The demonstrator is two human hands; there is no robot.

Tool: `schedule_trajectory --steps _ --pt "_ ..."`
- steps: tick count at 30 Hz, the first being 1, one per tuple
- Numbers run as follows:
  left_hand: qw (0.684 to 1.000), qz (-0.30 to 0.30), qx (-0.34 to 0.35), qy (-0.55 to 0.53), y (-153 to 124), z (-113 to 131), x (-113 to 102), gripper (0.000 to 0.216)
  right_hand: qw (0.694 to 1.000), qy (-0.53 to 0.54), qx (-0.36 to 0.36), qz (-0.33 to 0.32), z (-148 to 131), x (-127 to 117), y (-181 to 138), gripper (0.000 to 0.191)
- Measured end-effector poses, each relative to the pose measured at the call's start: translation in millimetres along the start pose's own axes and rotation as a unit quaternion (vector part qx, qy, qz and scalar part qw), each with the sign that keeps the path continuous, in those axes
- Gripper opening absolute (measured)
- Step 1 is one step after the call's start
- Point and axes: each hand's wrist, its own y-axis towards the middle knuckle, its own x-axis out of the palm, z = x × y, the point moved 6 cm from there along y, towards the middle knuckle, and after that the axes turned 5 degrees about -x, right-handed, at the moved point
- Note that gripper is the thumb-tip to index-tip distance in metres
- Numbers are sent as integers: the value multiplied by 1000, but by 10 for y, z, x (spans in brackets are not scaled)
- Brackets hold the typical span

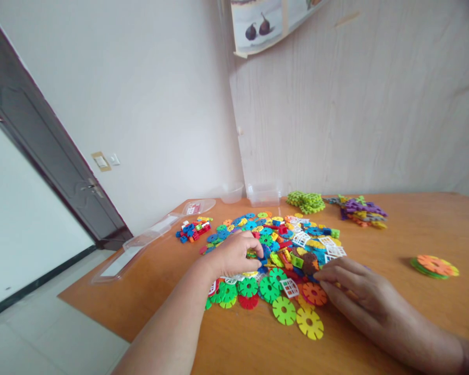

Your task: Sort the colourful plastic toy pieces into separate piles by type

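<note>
A mixed heap of plastic building pieces lies on the table. My left hand [238, 253] reaches into its middle, fingers curved, with a small gap between thumb and forefinger beside a blue piece. My right hand [361, 291] is at the heap's right edge, thumb and fingers drawn together at the tips; what they hold, if anything, is hidden. Near its fingertips are a brown round piece [309, 264] and an orange slotted disc [313, 295]. A lime disc [284, 311], a yellow disc [310, 323] and a white lattice window piece [289, 287] lie in front.
Small red and blue bricks [192, 230] sit at the left. Behind are a clear plastic tub [263, 195], green interlocking pieces [305, 202] and purple ones [362, 211]. Stacked discs [435, 265] lie right. A clear lid [136, 247] overlaps the table's left edge.
</note>
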Motion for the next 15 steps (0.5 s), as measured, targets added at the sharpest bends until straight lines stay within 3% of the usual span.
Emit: schedule_trajectory --steps 4,8,15 --pt "1000 4 9 -7 21 6 39 9 1000 3 -2 -5 8 7 -5 20" --pt "995 -1 -38 -95 21 -54 -7 5 1000 1 -6 -1 -6 8 -3 20" --pt "941 76 -142 -296 -67 -368 -191 13 999 -18 -20 18 -37 -30 6 19"
